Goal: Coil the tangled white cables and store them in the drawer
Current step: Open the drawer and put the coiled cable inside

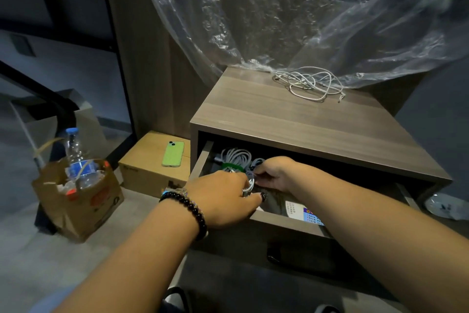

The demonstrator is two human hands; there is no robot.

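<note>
While each hand [223,193] (both) pinches coiled cable [250,180], tangled cables [309,84] lie above drawer [279,221].

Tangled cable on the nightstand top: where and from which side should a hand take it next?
From above and the front, pinching the dense knot where the loops cross at the middle of the tangled cable. It lies flat and loose on the nightstand, plastic sheet close behind, so a rear approach looks blocked.

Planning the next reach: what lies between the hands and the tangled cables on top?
In the head view, only bare cabinet top separates the hands in the drawer from the tangled cables.
</note>
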